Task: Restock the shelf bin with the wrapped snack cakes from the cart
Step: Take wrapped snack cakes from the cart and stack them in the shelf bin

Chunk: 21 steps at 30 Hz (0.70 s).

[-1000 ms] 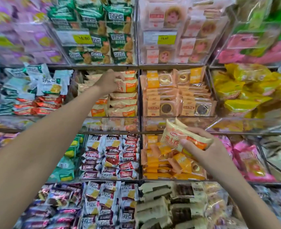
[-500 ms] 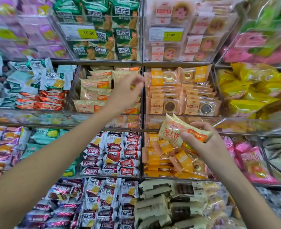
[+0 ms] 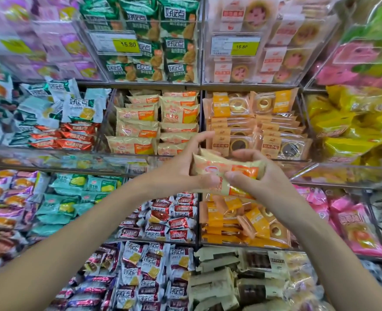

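Holding a small stack of wrapped snack cakes [image 3: 227, 170] between both hands at frame centre, in front of the shelf.

Left hand [image 3: 186, 167]: gripping the left end of the stack, thumb curled across the near face, fingers spread and arching up toward 1 o'clock.

Right hand [image 3: 260, 176]: gripping the right end, thumb pressing the near face, fingers curled over the top edge.

Lying roughly level, long axis running from 9 o'clock to 3 o'clock, right end dipping slightly; red logo at the left, orange panel at the right. Showing a second cream-and-orange wrapper below the first, tilting down toward 5 o'clock. Exact count in the stack: cannot tell.

Sitting at 11 o'clock from the hands, just above and behind them: clear shelf bin [image 3: 109, 122] stocked with matching cream-and-orange cakes [image 3: 140, 126], stacked flat in two columns, long axes likewise level.

Flanking at 3 o'clock of that bin: bin of orange-labelled round cakes [image 3: 255, 129]. At 12 o'clock, green packets [image 3: 163, 37] behind a yellow price tag [image 3: 127, 44] reading 15.80. At 6 o'clock, red-and-white packets [image 3: 167, 221].
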Each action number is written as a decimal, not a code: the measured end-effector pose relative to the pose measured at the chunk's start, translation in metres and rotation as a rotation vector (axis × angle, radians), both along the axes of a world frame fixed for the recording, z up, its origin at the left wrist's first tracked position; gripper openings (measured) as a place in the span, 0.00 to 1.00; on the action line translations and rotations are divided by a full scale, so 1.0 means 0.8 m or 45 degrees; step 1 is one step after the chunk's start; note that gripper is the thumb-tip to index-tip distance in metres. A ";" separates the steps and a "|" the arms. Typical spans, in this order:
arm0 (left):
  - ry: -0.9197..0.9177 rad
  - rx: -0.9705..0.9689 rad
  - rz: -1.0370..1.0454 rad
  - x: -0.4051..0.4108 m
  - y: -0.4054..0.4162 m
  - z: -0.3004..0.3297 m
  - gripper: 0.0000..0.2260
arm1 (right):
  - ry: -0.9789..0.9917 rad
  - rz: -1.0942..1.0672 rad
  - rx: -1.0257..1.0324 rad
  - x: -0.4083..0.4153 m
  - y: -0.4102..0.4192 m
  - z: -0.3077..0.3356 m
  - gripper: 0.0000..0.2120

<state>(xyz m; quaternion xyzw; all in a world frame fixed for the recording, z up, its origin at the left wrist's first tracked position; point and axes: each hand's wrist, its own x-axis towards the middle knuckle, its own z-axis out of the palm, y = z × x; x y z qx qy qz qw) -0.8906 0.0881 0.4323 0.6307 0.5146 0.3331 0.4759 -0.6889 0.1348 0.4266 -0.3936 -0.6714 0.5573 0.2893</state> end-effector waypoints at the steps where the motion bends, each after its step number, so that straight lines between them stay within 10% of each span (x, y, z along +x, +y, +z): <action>1: 0.005 0.026 0.046 -0.006 0.003 0.006 0.32 | 0.002 -0.011 0.055 -0.007 0.005 0.003 0.25; 7: 0.103 0.171 0.317 -0.055 0.031 0.032 0.20 | -0.010 -0.002 0.296 -0.048 0.031 0.012 0.26; 11: 0.328 0.333 0.542 -0.104 0.070 0.035 0.19 | -0.568 -0.214 0.854 -0.044 0.071 -0.017 0.24; 16: 0.596 0.216 0.536 -0.122 0.117 0.006 0.20 | -1.025 -0.037 0.907 -0.026 0.095 -0.069 0.29; 21: 0.285 0.140 0.508 -0.127 0.133 -0.016 0.18 | -1.031 -0.040 0.927 -0.025 0.097 -0.080 0.30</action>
